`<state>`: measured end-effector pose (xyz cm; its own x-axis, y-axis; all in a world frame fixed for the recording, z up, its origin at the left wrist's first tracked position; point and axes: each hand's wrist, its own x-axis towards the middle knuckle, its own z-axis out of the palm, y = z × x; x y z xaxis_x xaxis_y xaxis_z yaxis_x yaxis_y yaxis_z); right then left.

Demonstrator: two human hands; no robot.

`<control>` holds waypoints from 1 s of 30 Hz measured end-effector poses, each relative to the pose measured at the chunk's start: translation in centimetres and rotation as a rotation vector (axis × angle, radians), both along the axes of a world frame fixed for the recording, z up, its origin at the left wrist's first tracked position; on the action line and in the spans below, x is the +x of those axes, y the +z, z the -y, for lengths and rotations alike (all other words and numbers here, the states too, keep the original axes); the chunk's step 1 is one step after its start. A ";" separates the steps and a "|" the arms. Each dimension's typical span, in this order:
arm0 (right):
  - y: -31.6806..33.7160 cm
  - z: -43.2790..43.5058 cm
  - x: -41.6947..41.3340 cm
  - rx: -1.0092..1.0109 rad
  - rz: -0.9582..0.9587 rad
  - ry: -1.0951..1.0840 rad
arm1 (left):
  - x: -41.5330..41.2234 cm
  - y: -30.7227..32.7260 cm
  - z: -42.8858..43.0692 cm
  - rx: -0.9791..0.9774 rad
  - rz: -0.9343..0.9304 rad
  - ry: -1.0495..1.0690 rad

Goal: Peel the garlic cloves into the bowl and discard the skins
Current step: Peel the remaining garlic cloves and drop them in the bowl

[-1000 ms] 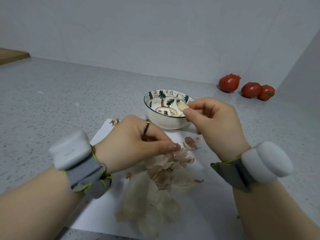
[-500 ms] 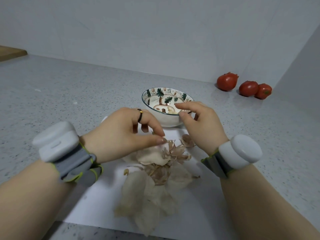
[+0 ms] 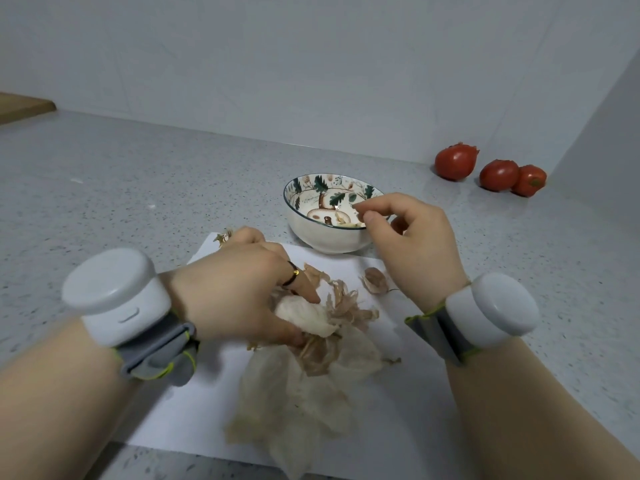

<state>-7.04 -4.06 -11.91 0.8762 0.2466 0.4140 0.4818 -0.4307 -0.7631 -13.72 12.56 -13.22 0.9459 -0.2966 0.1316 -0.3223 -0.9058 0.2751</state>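
Gone from the right hand (image 3: 419,247) is the peeled clove it held over the bowl a second ago. That hand now hovers at the bowl's near right rim with thumb and forefinger drawn close together and the other fingers loosely curled. I cannot tell whether anything small is pinched between the tips. The left hand (image 3: 242,292) has dropped onto the heap and now curls its fingers and thumb round a pale garlic head (image 3: 306,318), holding it just above the paper. It wears a dark ring (image 3: 294,273), and both wrists carry white wrist units (image 3: 114,292) on grey straps.

Torn, papery skins (image 3: 304,393) lie under and in front of the garlic head, spreading toward the near edge of the white paper (image 3: 187,414). One unpeeled clove (image 3: 374,280) lies alone on the paper, just beside the right wrist.

At the paper's far edge stands the bowl (image 3: 325,239), white outside and painted inside with green leaves and a mushroom. A few pale peeled cloves (image 3: 343,220) lie in its bottom.

All this sits on a speckled grey counter (image 3: 138,188). Three tomatoes (image 3: 457,162) rest in the far right corner by the wall, and a wooden board (image 3: 20,105) shows at the far left.
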 end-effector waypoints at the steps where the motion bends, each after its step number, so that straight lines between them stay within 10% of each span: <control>1: 0.1 0.0 -0.1 0.005 0.009 0.000 | 0.1 0.0 0.1 -0.035 0.038 -0.009; 10: 1.2 -0.4 -2.3 0.142 -0.089 0.281 | -0.3 1.7 1.1 -1.136 -0.088 0.020; 30: 0.3 -1.1 -2.1 0.182 -0.389 0.458 | 0.2 1.1 1.4 -1.407 -0.208 0.109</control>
